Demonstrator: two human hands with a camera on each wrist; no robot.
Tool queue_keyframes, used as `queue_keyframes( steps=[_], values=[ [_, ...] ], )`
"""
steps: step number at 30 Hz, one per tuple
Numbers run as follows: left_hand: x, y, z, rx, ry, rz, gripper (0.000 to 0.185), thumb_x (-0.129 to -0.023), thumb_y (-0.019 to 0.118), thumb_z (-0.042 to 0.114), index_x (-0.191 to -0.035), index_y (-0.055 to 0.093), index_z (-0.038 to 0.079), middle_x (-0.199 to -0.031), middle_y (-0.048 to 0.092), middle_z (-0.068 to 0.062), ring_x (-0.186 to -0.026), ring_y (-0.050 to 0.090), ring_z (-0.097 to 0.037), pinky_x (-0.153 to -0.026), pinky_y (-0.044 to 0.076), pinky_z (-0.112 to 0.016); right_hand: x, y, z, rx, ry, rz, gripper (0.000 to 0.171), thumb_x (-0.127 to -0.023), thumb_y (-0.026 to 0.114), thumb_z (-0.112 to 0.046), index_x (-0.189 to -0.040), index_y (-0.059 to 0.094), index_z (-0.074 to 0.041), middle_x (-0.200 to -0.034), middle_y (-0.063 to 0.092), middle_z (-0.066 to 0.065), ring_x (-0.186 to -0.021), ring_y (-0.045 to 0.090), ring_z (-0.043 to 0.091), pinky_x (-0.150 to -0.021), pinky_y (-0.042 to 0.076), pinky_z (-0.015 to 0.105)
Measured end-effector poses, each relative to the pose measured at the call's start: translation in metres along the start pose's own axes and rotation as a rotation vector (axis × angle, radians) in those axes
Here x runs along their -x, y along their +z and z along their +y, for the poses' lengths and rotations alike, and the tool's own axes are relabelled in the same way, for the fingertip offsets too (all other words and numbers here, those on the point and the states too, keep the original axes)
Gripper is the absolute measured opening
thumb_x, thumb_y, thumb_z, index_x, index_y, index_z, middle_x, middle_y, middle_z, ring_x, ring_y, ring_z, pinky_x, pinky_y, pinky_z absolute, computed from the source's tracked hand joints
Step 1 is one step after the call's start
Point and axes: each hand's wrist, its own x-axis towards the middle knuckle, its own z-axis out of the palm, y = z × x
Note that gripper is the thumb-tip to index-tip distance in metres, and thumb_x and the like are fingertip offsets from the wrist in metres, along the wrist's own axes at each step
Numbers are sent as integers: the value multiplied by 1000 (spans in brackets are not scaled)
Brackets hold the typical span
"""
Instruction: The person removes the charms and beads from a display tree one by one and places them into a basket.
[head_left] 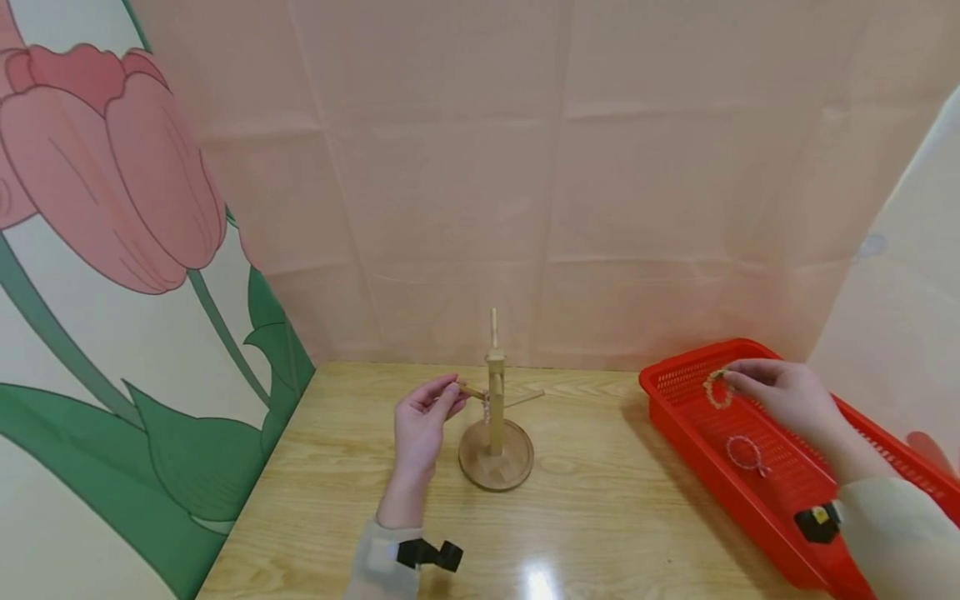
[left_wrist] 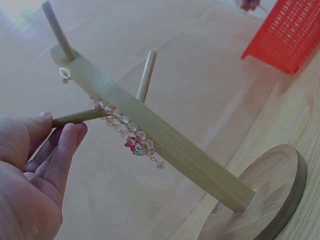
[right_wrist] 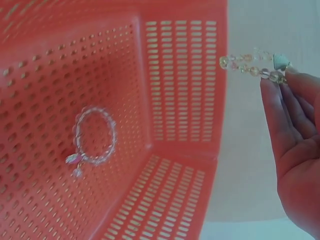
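Bracelets were split between two places: one hung on the wooden stand (head_left: 495,417) at the middle of the surface (head_left: 600,517), two were over in the red basket (head_left: 757,492) on the right side. The right hand (head_left: 787,396) hovered above the far end of the basket and pinched a yellowish beaded bracelet (head_left: 717,390) between thumb and fingertips (right_wrist: 280,95), so that grip was narrow and closed on the beads, with the loop dangling free over the basket's corner wall. From that grip the stand lay to the left, well apart, with bare surface between.

The stand's post stood upright on a round base (left_wrist: 270,200), and its pegs stuck out sideways, so a loop would have had to slide on along a peg's long axis. The peg on the basket side (head_left: 525,398) pointed toward the right hand and looked bare. The left hand (head_left: 423,425) was far nearer the stand: it held the tip of the left peg (left_wrist: 75,117) in a light pinch of thumb and fingers. Just inboard of that grip a clear-beaded bracelet with a red charm (left_wrist: 127,132) hung from the same peg, against the post.

A second pale bracelet (head_left: 745,454) lay flat on the basket floor, nearer the person than the right hand and untouched.
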Motion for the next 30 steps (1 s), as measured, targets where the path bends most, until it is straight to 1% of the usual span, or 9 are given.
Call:
queue_keyframes(
  steps=[3,7,9,13,16,19,23,26,30],
  values=[
    [0,0,0,1,-1,2,18,-101,69,-8,-117,73,-14,-108,76,-27,-89,79,-21,-86,68,-36,-2,2,7,-3,0,-31,45,-108,66,-42,-137,70,-7,-118,77,14,-95,68,14,-72,58,18],
    [0,0,0,0,2,4,17,-100,69,-8,-116,73,-14,-107,76,-26,-89,79,-21,-85,68,-35,-5,7,17,5,3,-65,48,-107,67,-44,-137,70,-7,-117,77,12,-100,68,25,-74,60,21],
    [0,0,0,-2,4,3,17,-101,69,-8,-116,73,-14,-108,76,-27,-89,79,-21,-85,68,-35,-6,10,22,12,-3,-88,48,-107,67,-44,-136,71,-6,-116,77,10,-102,69,28,-75,60,21],
    [-1,1,0,-5,2,1,17,-101,69,-8,-116,73,-14,-108,75,-27,-89,79,-20,-86,68,-35,-8,14,27,3,-31,-132,37,-107,69,-35,-130,75,-6,-107,79,4,-95,72,21,-76,61,21],
    [-1,0,0,-1,-3,2,19,-101,69,-8,-118,71,-17,-107,76,-24,-89,79,-20,-86,68,-35,-9,17,30,-4,-40,-155,32,-108,69,-30,-126,77,-5,-104,79,2,-91,72,16,-76,62,23],
    [0,0,0,0,-1,0,22,-101,68,-9,-120,68,-20,-106,77,-22,-89,79,-20,-86,68,-35,-10,19,35,5,-32,-181,33,-108,68,-29,-126,76,-3,-108,79,7,-94,72,19,-75,62,24],
    [0,0,0,-3,4,-4,21,-101,68,-9,-120,69,-19,-106,77,-23,-89,79,-20,-86,68,-35,-9,24,44,9,-15,-220,33,-108,69,-28,-127,76,-2,-117,78,14,-101,73,26,-77,61,26],
    [-1,0,-1,-5,9,-8,20,-101,68,-9,-119,70,-18,-107,77,-24,-89,79,-21,-86,68,-35,-9,29,48,-7,-9,-237,30,-108,69,-28,-126,77,-6,-115,78,12,-101,73,26,-79,62,28],
    [-1,0,-2,-4,13,-11,21,-101,67,-10,-120,68,-20,-107,77,-25,-89,79,-21,-86,68,-36,-8,34,50,-34,-10,-255,27,-108,69,-28,-124,78,-8,-110,79,9,-98,73,25,-79,65,31]
  ],
)
